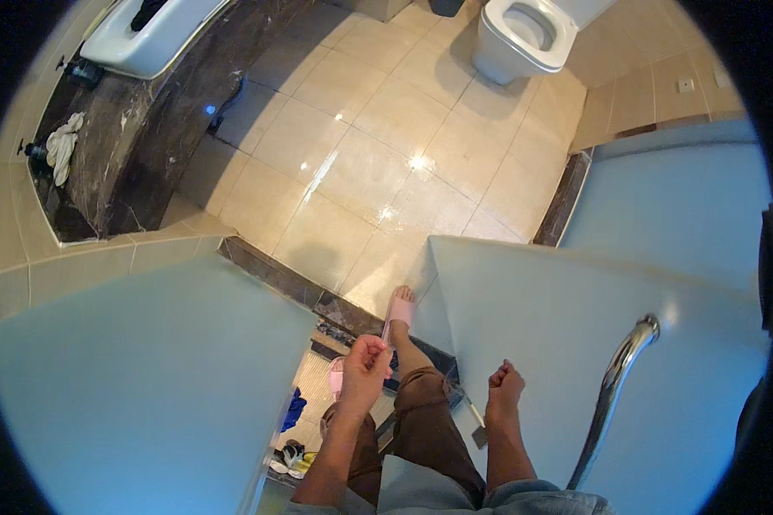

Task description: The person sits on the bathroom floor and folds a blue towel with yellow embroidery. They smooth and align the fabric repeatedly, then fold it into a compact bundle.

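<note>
My left hand is raised over the stone threshold, its fingers curled inward and nothing visible between them. My right hand hangs in front of a frosted glass door panel, loosely closed; I cannot tell whether it touches the glass. One foot in a pink slipper stands beyond the threshold on beige floor tiles. The other pink slipper shows behind it, partly hidden by my left arm. Brown trousers with rolled-up hems cover my legs.
Another frosted glass panel stands at left, and a curved chrome handle at right. Farther off are a white toilet, a washbasin and a dark marble counter with a white cloth. Wet-looking glare marks the tiles. Shoes and blue fabric lie low left.
</note>
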A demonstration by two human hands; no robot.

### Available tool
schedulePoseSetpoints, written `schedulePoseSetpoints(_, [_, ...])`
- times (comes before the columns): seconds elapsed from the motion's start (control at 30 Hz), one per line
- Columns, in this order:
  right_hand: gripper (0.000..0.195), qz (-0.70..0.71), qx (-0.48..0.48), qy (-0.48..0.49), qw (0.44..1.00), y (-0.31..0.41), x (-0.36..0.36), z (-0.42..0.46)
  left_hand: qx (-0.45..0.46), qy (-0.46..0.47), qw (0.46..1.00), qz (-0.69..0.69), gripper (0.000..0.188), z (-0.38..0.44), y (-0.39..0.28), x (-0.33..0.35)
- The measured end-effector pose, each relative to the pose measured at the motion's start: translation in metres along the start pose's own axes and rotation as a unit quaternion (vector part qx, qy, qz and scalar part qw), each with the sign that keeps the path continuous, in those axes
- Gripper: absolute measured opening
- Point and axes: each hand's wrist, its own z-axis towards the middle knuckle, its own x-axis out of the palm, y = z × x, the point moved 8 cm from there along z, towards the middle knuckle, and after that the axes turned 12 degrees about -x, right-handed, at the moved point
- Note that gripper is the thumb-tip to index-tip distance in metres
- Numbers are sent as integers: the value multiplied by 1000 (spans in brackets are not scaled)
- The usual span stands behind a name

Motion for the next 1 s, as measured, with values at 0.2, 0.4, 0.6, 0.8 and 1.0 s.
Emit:
schedulePoseSetpoints(0.2, [12, -151, 42, -83, 984, -12, 6, 24, -19, 20, 1000, 3, 9, 21, -15, 49])
schedulePoseSetpoints(0.4, [16, -84, 45, -175, 980, -47, 17, 35, -6, 9, 998, -54, 8, 57, -53, 53])
schedulePoseSetpoints(0.6, [9, -54, 98, 116, 987, -33, 131, -8, -25, -4, 997, -80, 9, 88, -92, 34])
schedulePoseSetpoints(0.8, [14, -26, 138, 280, 950, -40, 260, -45, -11, -5, 997, -81, 11, 135, -134, 8])
schedulePoseSetpoints(1.0, [15, -29, 113, 355, 927, 4, 389, -53, -53, 14, 997, -46, 10, 196, -186, 5])
